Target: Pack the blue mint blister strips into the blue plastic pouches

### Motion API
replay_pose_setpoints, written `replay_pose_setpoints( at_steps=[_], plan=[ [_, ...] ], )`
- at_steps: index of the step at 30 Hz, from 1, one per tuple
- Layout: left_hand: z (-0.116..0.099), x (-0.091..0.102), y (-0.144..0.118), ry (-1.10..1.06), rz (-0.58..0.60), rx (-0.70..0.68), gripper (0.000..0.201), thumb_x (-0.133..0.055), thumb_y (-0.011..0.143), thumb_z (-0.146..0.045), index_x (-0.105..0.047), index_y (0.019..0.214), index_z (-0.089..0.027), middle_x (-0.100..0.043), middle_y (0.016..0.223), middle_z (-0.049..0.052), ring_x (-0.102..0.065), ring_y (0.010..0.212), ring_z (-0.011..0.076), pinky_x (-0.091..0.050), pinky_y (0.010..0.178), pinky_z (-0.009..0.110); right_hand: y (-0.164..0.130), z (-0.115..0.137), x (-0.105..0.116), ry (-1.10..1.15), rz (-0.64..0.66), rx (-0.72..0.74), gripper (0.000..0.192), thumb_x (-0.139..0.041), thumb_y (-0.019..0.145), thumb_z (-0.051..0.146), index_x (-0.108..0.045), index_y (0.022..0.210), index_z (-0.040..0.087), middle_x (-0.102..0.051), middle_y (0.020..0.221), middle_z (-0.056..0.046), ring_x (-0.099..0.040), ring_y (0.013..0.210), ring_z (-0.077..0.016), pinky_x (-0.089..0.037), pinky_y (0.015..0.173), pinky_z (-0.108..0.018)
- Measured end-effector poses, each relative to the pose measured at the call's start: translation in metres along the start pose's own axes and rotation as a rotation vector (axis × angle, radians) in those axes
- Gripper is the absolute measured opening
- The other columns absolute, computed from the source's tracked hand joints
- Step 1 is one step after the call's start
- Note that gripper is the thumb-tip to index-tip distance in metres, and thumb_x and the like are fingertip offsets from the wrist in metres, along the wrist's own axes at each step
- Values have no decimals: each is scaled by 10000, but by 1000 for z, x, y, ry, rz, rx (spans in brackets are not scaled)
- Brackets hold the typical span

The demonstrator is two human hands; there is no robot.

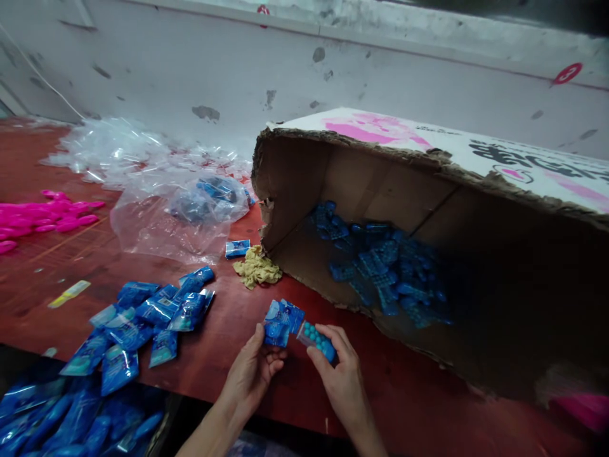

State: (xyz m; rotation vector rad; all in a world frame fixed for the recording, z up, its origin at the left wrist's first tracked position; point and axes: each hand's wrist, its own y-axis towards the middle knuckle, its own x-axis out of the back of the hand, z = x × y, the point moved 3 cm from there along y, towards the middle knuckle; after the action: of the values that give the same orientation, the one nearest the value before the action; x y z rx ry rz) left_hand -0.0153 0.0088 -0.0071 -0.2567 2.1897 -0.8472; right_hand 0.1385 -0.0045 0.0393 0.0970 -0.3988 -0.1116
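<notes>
**Two hands at a blue packet and a blue piece**

The left hand [252,374] comes up from the lower edge, palm turned inward, and its fingers [276,355] pinch the lower edge of a small blue printed packet [281,322]. The right hand [340,374] is just beside it; its fingers [328,333] close around a blue studded piece [316,339], whose free end touches the packet's mouth.

Beyond the fingertips lies a torn cardboard box [428,190] on its side, with many loose blue studded pieces [380,266] inside. A crumpled yellowish cloth [257,268] lies between the fingers and the box corner. Left of the left fingers is a heap of filled blue packets [152,317] on the red bench [228,343]; farther left are clear plastic bags [162,209] and pink pieces [47,212].

The piece is turquoise with rows of round studs; the packet is glossy.
</notes>
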Motion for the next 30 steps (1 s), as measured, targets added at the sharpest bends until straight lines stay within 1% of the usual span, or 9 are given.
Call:
replay_pose_setpoints(
  at_steps=[4,6,10,13,18,20,21,26,30],
  plan=[
    [-1,-1,0,1,71,-60,198,-586,746,-327,-605,749,-129,-667,618,47,-607,504,128,-495,428,199,-4,13,-5,145,161,-45,201,-559,753,193,-597,948,223,-604,931,-28,-574,865,-175,-444,774,-253],
    [-1,-2,-1,2,108,-85,192,-609,727,-326,-605,780,-142,-680,665,43,-620,537,139,-506,436,213,-2,14,-6,206,202,-84,179,-551,757,208,-605,928,207,-611,899,-23,-582,826,-167,-449,742,-241],
    [-3,0,-1,-3,139,-112,213,-650,688,-325,-594,814,-163,-677,680,24,-626,554,151,-508,424,222,1,10,-5,230,193,-105,188,-560,750,221,-611,929,189,-614,909,-27,-581,834,-172,-442,743,-242],
    [-3,0,-2,3,154,-116,218,-659,677,-331,-587,797,-164,-677,678,25,-629,552,159,-509,424,228,2,9,-5,203,185,-94,191,-570,746,210,-610,931,194,-609,925,-25,-575,862,-170,-430,772,-243],
    [-4,0,-4,-12,145,-142,226,-681,651,-328,-582,777,-169,-681,668,21,-635,543,173,-525,456,260,-1,8,-8,160,161,-71,184,-555,771,222,-596,949,208,-601,923,-19,-571,873,-164,-430,782,-245],
    [-5,-1,-4,-22,123,-154,218,-681,653,-318,-581,777,-168,-681,662,17,-634,538,171,-531,469,269,-3,7,-9,134,126,-53,186,-539,789,236,-580,969,213,-596,929,-22,-569,873,-165,-438,781,-253],
    [-5,0,-5,-29,101,-156,208,-676,661,-308,-582,784,-168,-682,660,15,-633,535,167,-532,471,268,-5,6,-10,113,88,-42,192,-532,797,241,-570,984,215,-591,942,-27,-567,881,-168,-442,784,-260],
    [-4,1,-6,-46,-14,-107,140,-605,735,-284,-586,771,-150,-674,597,25,-618,498,149,-524,470,252,-13,5,-10,-87,-165,75,232,-536,805,246,-541,1034,208,-544,992,-65,-548,922,-196,-458,801,-311],
    [-1,0,-6,-34,-21,-81,176,-580,754,-302,-600,723,-130,-665,580,38,-614,505,141,-518,480,238,-20,9,-16,-198,-231,241,260,-537,818,240,-523,1075,203,-521,1004,-87,-553,928,-207,-483,781,-325]
  ],
)
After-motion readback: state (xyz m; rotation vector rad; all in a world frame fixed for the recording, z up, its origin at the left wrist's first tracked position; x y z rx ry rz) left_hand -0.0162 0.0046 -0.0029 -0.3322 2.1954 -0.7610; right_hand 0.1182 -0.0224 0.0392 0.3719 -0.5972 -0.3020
